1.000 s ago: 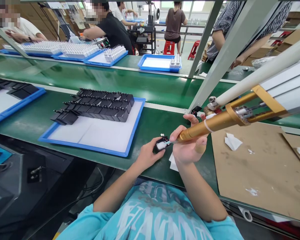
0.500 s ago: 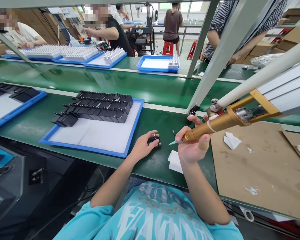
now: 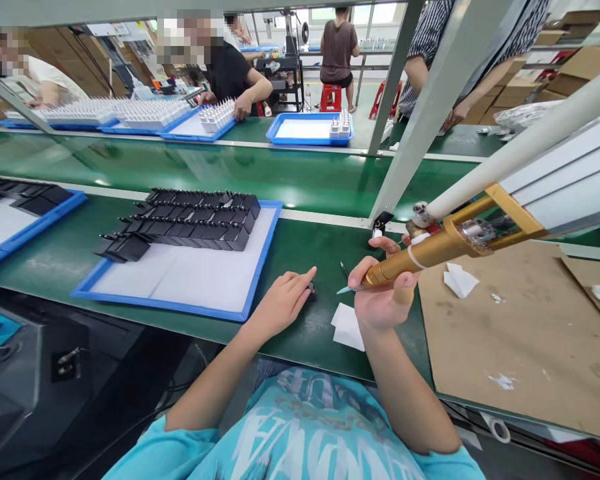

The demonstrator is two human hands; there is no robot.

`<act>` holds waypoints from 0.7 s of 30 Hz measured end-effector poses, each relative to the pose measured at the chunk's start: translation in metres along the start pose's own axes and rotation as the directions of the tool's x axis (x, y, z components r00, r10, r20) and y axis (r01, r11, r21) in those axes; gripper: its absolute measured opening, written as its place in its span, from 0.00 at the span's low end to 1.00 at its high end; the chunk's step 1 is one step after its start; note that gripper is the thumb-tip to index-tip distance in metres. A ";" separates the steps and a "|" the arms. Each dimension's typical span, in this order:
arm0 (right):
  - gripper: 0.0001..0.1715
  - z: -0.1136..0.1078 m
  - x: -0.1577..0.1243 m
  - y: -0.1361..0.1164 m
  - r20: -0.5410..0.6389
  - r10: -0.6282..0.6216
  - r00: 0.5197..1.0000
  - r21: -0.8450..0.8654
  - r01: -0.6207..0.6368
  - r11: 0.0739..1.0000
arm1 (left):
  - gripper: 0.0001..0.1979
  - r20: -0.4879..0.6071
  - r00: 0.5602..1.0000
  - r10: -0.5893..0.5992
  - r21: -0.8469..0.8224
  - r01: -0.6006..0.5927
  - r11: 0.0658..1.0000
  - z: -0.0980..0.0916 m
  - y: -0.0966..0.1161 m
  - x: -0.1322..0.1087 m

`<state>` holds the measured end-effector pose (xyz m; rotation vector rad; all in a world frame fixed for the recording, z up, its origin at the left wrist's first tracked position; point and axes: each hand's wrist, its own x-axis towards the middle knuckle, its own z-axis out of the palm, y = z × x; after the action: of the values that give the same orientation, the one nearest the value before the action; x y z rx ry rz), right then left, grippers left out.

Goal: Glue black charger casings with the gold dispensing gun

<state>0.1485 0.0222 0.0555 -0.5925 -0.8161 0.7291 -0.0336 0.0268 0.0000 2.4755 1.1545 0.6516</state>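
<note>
My right hand [image 3: 384, 300] is wrapped round a gold-coloured glue dispensing gun [image 3: 405, 263]. Its pale teal nozzle [image 3: 344, 290] points left, a short way from my left hand [image 3: 286, 301]. The left fingers lie stretched over a small black plastic casing [image 3: 312, 288] on the green bench, thumb against its near side; most of the casing is hidden under the hand. To the left, a blue-rimmed tray [image 3: 200, 310] holds rows of black plug adapters [image 3: 200, 223], pins upward. White paper [image 3: 349, 327] lies below the nozzle.
A brown cardboard sheet [image 3: 510, 347] with paper scraps covers the bench at right. A slanted metal post [image 3: 425, 140] rises behind my right hand. Another blue tray [image 3: 35, 227] stands at far left. Across the bench, co-workers sit near trays of white parts [image 3: 150, 113].
My left hand has shifted its fingers over the black casing, straightening the index finger and covering more of it. The right hand and gun stay nearly still. A co-worker's arm has lowered to a tray.
</note>
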 end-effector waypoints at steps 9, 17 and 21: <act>0.21 -0.002 0.000 -0.001 -0.007 0.004 1.000 0.022 -0.004 1.000 | 0.13 -0.117 0.989 -0.089 -0.095 0.079 0.992 0.015 0.002 0.000; 0.21 -0.002 -0.001 -0.003 -0.004 0.024 1.000 0.027 -0.024 0.999 | 0.15 0.023 0.994 -0.107 0.290 0.096 0.952 0.023 0.007 0.005; 0.21 -0.003 -0.001 -0.003 -0.013 0.016 1.000 0.022 -0.015 1.000 | 0.12 0.140 0.974 -0.179 0.419 0.105 0.902 0.020 0.014 0.008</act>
<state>0.1514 0.0189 0.0555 -0.5834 -0.7912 0.7469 -0.0095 0.0222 -0.0085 2.6777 1.5113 0.1508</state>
